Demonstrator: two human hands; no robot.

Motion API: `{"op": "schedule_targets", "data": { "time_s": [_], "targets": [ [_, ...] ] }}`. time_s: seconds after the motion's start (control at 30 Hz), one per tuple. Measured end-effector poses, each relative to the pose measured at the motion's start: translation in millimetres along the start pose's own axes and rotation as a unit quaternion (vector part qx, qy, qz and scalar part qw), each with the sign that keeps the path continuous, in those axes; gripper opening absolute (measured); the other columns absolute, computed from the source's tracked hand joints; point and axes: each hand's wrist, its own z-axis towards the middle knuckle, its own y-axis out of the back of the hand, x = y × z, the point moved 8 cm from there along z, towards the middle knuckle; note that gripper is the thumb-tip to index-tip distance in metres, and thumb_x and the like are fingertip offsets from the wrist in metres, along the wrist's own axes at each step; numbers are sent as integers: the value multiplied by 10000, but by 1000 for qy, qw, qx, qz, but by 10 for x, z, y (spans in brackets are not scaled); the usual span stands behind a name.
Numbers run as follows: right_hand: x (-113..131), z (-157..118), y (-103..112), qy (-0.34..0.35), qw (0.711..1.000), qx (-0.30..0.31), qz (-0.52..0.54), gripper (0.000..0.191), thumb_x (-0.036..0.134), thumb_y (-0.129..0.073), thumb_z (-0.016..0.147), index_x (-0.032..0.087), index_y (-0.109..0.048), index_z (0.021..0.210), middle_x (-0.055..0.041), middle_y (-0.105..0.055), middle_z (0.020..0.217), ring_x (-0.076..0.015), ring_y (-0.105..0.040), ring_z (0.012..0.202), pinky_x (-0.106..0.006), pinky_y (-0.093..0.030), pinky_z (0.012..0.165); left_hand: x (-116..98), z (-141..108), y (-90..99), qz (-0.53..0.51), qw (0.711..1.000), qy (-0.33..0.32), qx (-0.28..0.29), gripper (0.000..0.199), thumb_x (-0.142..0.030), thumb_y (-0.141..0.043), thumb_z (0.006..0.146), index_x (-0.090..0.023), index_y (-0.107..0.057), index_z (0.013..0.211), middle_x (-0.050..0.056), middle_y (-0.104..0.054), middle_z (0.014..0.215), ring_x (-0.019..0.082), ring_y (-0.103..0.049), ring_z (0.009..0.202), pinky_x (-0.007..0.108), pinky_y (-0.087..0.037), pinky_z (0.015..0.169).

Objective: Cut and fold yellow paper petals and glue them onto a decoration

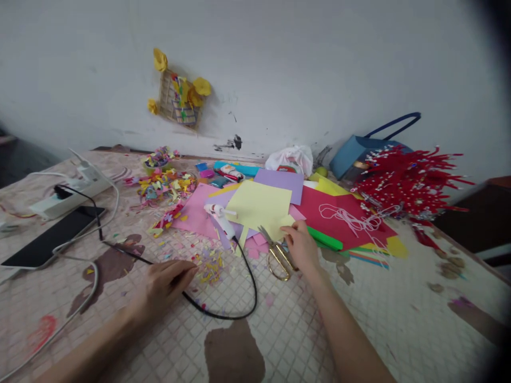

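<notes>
My left hand point(167, 282) rests low over the table, its fingers pressed together; anything between them is too small or hidden to make out. Just beyond its fingertips lie tiny yellow and pink paper scraps point(211, 266). My right hand point(301, 247) is closed, fingertips at a small pale yellow paper piece point(286, 219) near the corner of a larger pale yellow sheet point(259, 205). Gold-handled scissors point(278, 258) lie partly beside and under that hand, blades pointing away. Between my hands, a white glue gun point(221, 219) lies on the papers, its black cord looping towards me.
Coloured sheets spread across the middle, with white string point(355, 218) on a red sheet point(323, 207). A power strip point(72, 197) and dark tablet point(51, 234) lie left. Red tinselly stems point(407, 181) and a blue bag point(351, 151) stand right. Paper-scrap heaps point(167, 186) sit by the wall.
</notes>
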Motion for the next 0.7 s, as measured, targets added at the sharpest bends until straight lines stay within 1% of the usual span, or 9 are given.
{"op": "schedule_targets", "data": {
  "time_s": [0.07,0.1,0.23,0.3,0.4,0.47,0.57,0.7],
  "targets": [
    [-9,4,-10,-3,1000,-3,-6,252,155,-451,807,203,-676,910,-60,-525,883,-169,-545,724,-256,-400,589,34,-17,-6,5,1000,6,-4,91,-237,-515,829,-199,-595,805,-11,-684,668,104,-637,560,175,-480,534],
    [-16,5,-8,-4,1000,-4,-8,254,161,-444,813,199,-673,917,-59,-534,869,-171,-545,721,-258,-397,589,50,-25,-10,6,1000,9,-6,82,-237,-521,825,-205,-595,815,-11,-689,682,107,-642,570,177,-483,539],
    [-50,-3,14,-7,1000,-1,-15,362,114,-450,771,198,-622,1078,-62,-563,861,-176,-549,707,-260,-385,573,65,-46,-10,2,1000,10,-14,65,-236,-536,809,-218,-598,803,-14,-697,690,108,-643,562,177,-482,530],
    [-62,-8,12,-7,1000,2,-17,406,105,-465,752,214,-612,1115,-65,-564,863,-170,-546,674,-261,-373,548,70,-55,-14,-4,1000,13,-12,72,-238,-531,808,-224,-602,803,-21,-697,689,105,-643,559,176,-483,533],
    [-66,-4,-22,-4,1000,4,-15,348,133,-479,767,235,-657,1048,-59,-567,829,-161,-544,639,-258,-367,530,81,-78,-38,-6,1000,10,-2,81,-235,-528,811,-229,-605,836,-20,-701,714,108,-653,590,175,-490,558],
    [-60,6,-45,2,1000,0,-7,297,160,-474,789,235,-682,987,-51,-576,801,-162,-556,660,-252,-381,549,95,-93,-60,-5,1000,9,7,86,-234,-522,817,-226,-603,846,-11,-704,732,114,-656,605,180,-494,565],
    [-59,17,-28,7,1000,-17,12,273,187,-457,817,217,-688,957,-51,-603,791,-171,-577,704,-253,-412,600,97,-98,-71,-5,1000,11,12,83,-221,-518,822,-216,-599,842,-7,-702,725,114,-652,603,180,-492,562],
    [-90,2,108,-3,997,-64,44,296,215,-421,843,176,-658,1017,-78,-651,850,-192,-594,754,-282,-444,659,42,-76,-61,-19,1000,6,10,76,-213,-521,821,-207,-597,822,-14,-689,682,105,-643,583,173,-487,556]
  ]
}}
